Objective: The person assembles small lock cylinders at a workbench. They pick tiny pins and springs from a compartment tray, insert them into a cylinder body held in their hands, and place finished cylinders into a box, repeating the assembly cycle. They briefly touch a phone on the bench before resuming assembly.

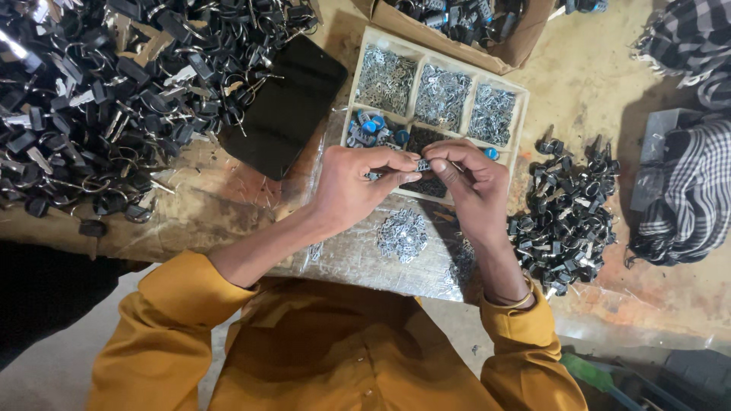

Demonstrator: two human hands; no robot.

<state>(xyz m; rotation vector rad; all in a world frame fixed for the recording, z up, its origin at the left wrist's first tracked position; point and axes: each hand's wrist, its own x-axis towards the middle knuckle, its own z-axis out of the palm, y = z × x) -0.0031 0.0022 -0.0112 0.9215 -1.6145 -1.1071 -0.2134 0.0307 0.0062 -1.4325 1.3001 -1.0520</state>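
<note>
I see the counter [228, 198] heaped with black keys [91, 99]; over the compartment tray [434, 46], my left hand [350, 186] and right hand [476, 183] pinch 1 small metal piece [422, 164]. I judge assembly midway; next needs careful alignment.

Small metal part [422, 164] between both hands' fingertips [413, 176]
</note>
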